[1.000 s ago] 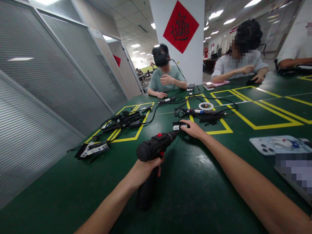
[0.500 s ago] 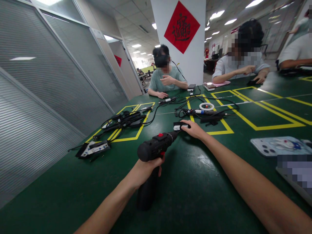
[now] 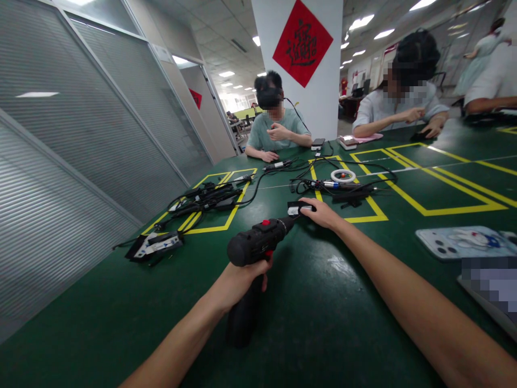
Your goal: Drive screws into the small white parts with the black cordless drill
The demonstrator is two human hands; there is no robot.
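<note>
We grip a black drill (image 3: 254, 243) by its handle in our left hand (image 3: 243, 277), over the near middle of the desk (image 3: 347, 334), its nose pointed at the small white-labelled black part (image 3: 293, 210) that our right hand (image 3: 322, 213) grasps; whether the two touch we cannot tell. Around these on the desk, we see black cables (image 3: 212, 200) to the left, a white ring (image 3: 343, 181) beyond the right hand and a phone (image 3: 456, 242) at the right.

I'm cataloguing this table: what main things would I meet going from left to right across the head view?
Black item with white strips, heap of black cables, drill held in left hand, small white-labelled piece, right hand, white ring, phone.
</note>
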